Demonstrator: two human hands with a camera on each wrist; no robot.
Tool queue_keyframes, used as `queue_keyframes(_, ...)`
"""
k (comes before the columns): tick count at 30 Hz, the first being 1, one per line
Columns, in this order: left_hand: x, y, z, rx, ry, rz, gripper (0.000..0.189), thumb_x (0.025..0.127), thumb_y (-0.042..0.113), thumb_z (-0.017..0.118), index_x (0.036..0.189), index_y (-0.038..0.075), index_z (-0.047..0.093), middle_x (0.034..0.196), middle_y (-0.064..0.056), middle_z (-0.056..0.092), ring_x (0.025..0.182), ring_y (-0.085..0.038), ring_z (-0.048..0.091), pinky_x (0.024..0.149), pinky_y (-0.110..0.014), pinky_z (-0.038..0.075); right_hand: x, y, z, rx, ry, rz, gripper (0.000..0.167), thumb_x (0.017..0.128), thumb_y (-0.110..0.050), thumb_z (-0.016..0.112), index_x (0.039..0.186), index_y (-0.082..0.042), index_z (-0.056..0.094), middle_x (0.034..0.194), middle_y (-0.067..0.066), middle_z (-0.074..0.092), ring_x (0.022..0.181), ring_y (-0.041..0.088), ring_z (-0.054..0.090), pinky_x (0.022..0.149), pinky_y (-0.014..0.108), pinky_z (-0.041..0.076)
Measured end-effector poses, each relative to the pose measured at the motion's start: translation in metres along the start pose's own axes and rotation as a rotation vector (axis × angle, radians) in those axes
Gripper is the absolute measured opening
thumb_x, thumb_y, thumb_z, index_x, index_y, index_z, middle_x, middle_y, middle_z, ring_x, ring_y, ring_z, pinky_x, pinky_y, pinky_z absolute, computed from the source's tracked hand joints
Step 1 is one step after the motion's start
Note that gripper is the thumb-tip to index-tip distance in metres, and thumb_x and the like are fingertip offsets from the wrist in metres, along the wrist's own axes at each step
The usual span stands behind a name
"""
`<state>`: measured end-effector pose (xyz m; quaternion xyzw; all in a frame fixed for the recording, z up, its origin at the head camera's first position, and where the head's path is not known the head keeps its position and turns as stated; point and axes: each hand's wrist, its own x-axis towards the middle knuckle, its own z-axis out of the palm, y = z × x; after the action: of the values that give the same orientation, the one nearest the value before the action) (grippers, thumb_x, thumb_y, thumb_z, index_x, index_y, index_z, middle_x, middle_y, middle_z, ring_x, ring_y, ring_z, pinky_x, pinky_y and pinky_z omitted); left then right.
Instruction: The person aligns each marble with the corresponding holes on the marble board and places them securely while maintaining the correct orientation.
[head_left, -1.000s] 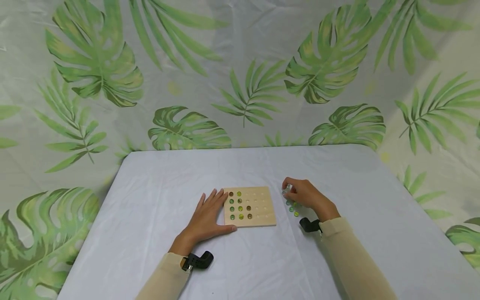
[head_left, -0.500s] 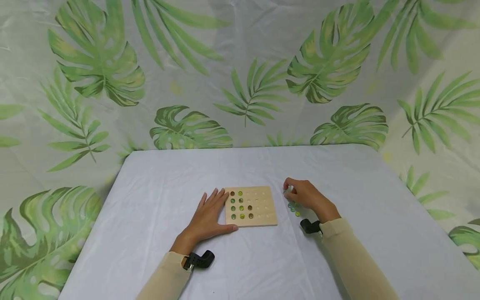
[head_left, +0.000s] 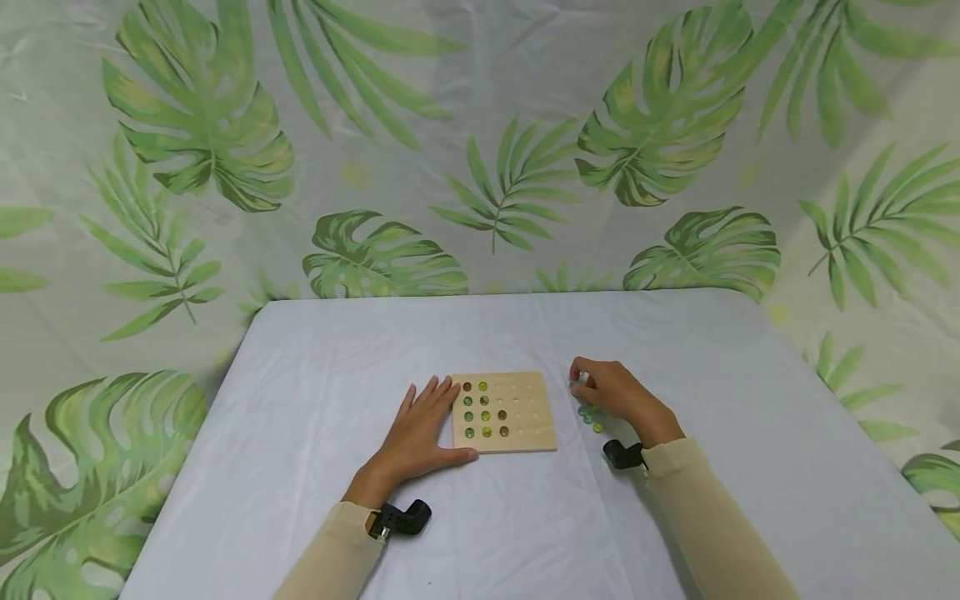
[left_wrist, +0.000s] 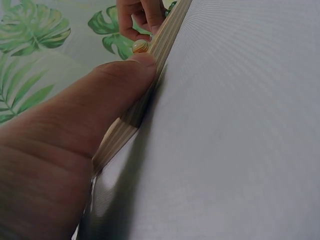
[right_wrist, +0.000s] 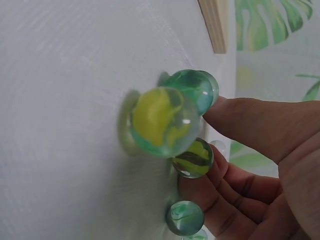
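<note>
A square wooden board [head_left: 517, 433] with rows of holes lies on the white table [head_left: 337, 367]. Its left columns hold several green, yellow and brown marbles [head_left: 484, 415]. My left hand [head_left: 422, 427] lies flat against the board's left side, and its thumb [left_wrist: 115, 85] presses the front edge. Just right of the board my right hand [head_left: 583, 382] is curled, thumb and forefinger pinching a pale marble [head_left: 579, 379]. Several loose green and yellow marbles [head_left: 589, 416] lie under that hand. In the right wrist view these loose marbles [right_wrist: 162, 122] sit beside my fingers [right_wrist: 250, 125].
A white cloth covers the table [head_left: 750, 433], and a leaf-print curtain [head_left: 480, 150] hangs behind and at both sides. A corner of the board [right_wrist: 215, 25] shows in the right wrist view. Both sleeves are beige, with a black camera mount on each wrist.
Almost nothing has changed. My right hand has shifted slightly over the loose marbles; the left hand and the board have stayed put.
</note>
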<state>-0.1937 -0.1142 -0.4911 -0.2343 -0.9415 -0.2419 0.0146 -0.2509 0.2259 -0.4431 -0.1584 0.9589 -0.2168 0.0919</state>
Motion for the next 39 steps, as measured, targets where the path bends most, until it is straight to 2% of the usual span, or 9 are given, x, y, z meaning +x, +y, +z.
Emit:
queue_keyframes(12, -0.0004, -0.0004, 0.0003, -0.002, -0.002, 0.003, 0.108, 0.072, 0.071, 0.067, 0.153, 0.011, 0.028, 0.159, -0.006, 0.021, 0.148, -0.024, 0.010, 0.118, -0.047, 0.000, 0.0013, 0.0001, 0.0023, -0.018, 0.001, 0.036, 0.010, 0.094, -0.017, 0.063, 0.102, -0.015, 0.057, 0.071, 0.003, 0.055, 0.063, 0.018, 0.048, 0.056, 0.030, 0.041)
queue_keyframes(22, -0.0014, -0.0008, 0.0008, 0.000, -0.008, -0.004, 0.108, 0.072, 0.072, 0.065, 0.153, 0.012, 0.028, 0.159, -0.005, 0.021, 0.148, -0.024, 0.010, 0.118, -0.046, -0.001, -0.0006, -0.0013, 0.0023, -0.020, 0.019, 0.017, 0.011, 0.094, -0.017, 0.063, 0.103, -0.015, 0.057, 0.071, 0.003, 0.055, 0.062, 0.018, 0.048, 0.057, 0.031, 0.040)
queue_keyframes(31, -0.0006, -0.0007, 0.0005, 0.009, -0.014, -0.011, 0.108, 0.072, 0.073, 0.065, 0.153, 0.013, 0.028, 0.159, -0.004, 0.021, 0.148, -0.023, 0.010, 0.118, -0.045, -0.001, 0.0015, -0.0027, -0.0006, -0.031, 0.009, 0.037, 0.013, 0.094, -0.017, 0.064, 0.105, -0.015, 0.057, 0.075, 0.004, 0.057, 0.066, 0.019, 0.050, 0.060, 0.032, 0.042)
queue_keyframes(39, 0.0000, -0.0006, 0.0002, 0.020, -0.018, -0.008, 0.108, 0.072, 0.073, 0.065, 0.153, 0.013, 0.027, 0.159, -0.005, 0.021, 0.148, -0.024, 0.010, 0.118, -0.045, -0.001, 0.0064, -0.0020, -0.0044, 0.003, -0.002, 0.078, 0.013, 0.095, -0.016, 0.062, 0.106, -0.014, 0.055, 0.076, 0.006, 0.058, 0.065, 0.020, 0.051, 0.056, 0.030, 0.043)
